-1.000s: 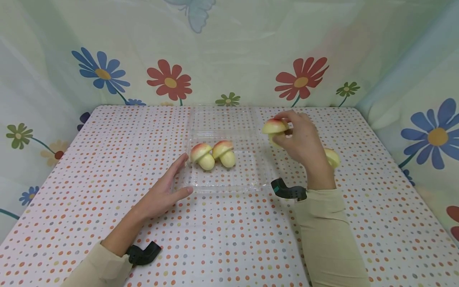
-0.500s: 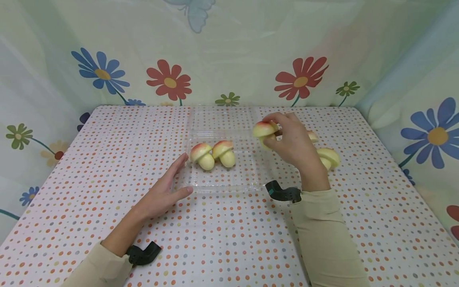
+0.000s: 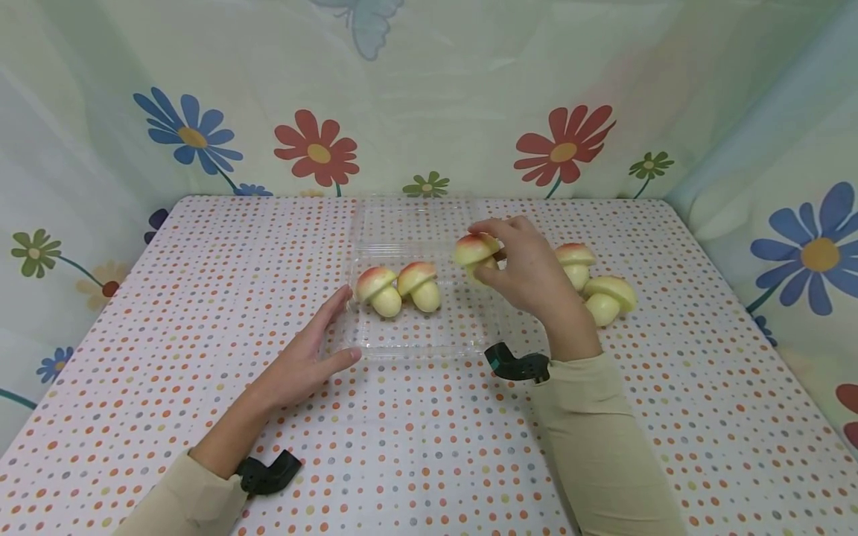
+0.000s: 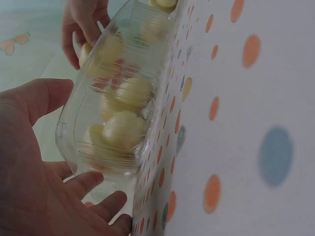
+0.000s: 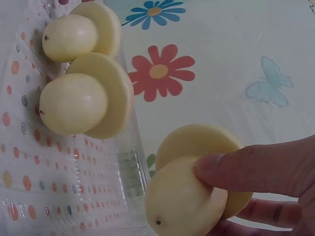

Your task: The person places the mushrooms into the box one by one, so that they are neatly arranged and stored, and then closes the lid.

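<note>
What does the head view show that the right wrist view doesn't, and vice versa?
Only head: the left grip at the side of the box, and two loose mushrooms on the table.
Only right wrist: dark spots on three stems.
Both: the right grip with its held mushroom, and two boxed mushrooms.

Dotted tabletop (image 3: 402, 447) — on it a clear plastic box (image 3: 422, 348), two mushroom-shaped pieces (image 3: 611, 292) right of that
</note>
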Available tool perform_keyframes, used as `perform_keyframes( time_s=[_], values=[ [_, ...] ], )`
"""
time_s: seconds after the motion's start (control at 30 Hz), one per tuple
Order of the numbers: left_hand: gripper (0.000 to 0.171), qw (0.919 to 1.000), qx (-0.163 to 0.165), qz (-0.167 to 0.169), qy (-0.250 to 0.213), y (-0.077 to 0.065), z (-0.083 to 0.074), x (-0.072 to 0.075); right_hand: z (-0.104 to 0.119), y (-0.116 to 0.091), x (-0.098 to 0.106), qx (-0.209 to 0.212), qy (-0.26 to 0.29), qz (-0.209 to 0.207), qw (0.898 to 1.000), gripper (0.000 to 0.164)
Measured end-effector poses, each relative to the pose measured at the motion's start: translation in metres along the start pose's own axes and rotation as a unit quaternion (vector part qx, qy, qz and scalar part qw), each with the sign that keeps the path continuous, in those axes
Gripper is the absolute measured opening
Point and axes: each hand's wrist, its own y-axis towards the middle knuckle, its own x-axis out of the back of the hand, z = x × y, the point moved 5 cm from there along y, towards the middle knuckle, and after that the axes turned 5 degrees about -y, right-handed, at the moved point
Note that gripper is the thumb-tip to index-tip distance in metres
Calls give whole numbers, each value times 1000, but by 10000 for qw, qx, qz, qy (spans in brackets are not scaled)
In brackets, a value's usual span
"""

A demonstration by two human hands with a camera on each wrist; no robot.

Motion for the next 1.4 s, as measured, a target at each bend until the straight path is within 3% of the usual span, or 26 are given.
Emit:
perform_keyframes(
  time_s=[0.47, 1.4],
  values=[
    [90, 10000, -26, 0, -56, 0, 1, 1, 7, 6, -21, 0, -260, 128, 9996, 55],
    [90, 10000, -26, 2, 21, 0, 0, 0, 5, 14, -48, 20, -1375, 326, 9900, 50]
  ],
)
